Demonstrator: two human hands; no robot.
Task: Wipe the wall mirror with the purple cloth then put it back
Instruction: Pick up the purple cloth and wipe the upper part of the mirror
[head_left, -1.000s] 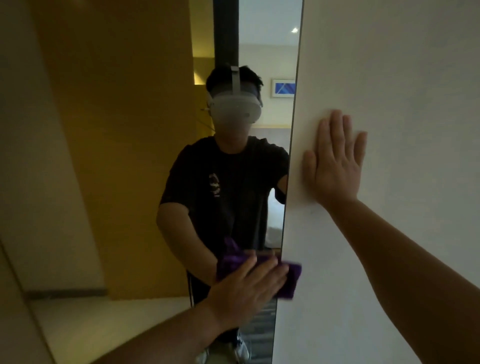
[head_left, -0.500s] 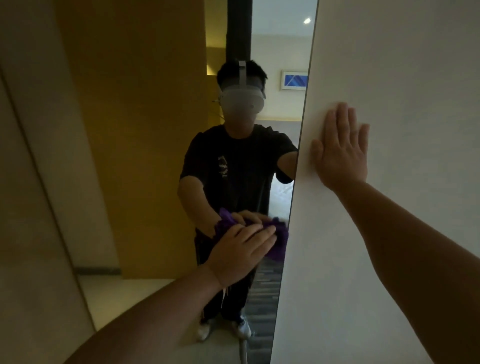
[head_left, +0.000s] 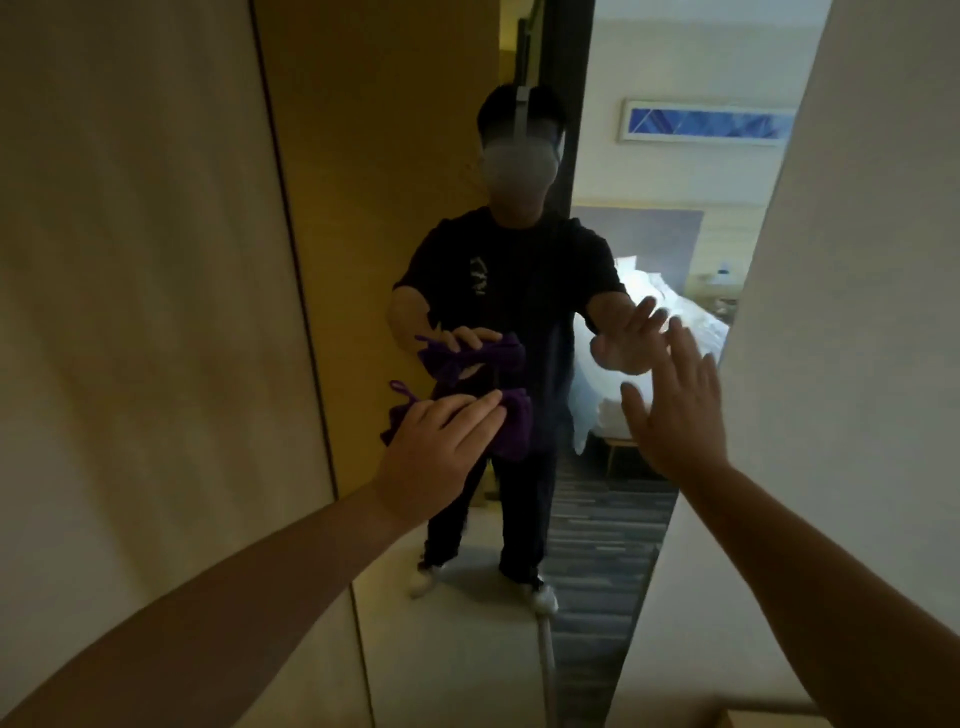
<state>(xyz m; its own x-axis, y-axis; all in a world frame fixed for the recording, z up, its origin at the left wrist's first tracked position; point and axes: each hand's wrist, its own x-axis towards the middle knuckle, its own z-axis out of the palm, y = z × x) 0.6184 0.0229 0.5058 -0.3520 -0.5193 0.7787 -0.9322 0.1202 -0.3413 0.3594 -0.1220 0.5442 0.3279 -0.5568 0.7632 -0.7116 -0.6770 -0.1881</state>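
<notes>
The tall wall mirror (head_left: 410, 156) runs floor to ceiling between two pale wall panels. My left hand (head_left: 441, 447) holds the bunched purple cloth (head_left: 148, 423) against or just off the glass at mid height. Fingers lie over the cloth, and its loop sticks out at the upper left. The cloth's reflection sits right above it. My right hand (head_left: 675, 410) is flat with spread fingers in front of the mirror's right part. Its fingertips almost meet their reflection, and it holds nothing.
A pale wall (head_left: 857, 364) borders the mirror on the right and a beige panel (head_left: 130, 312) on the left. The glass reflects a person in a headset and dark clothes, a white bed, a framed picture and striped carpet.
My right hand left the pale wall and moved left, in front of the mirror. My left hand with the cloth shifted left and away from the mirror's right edge. The view pulled back.
</notes>
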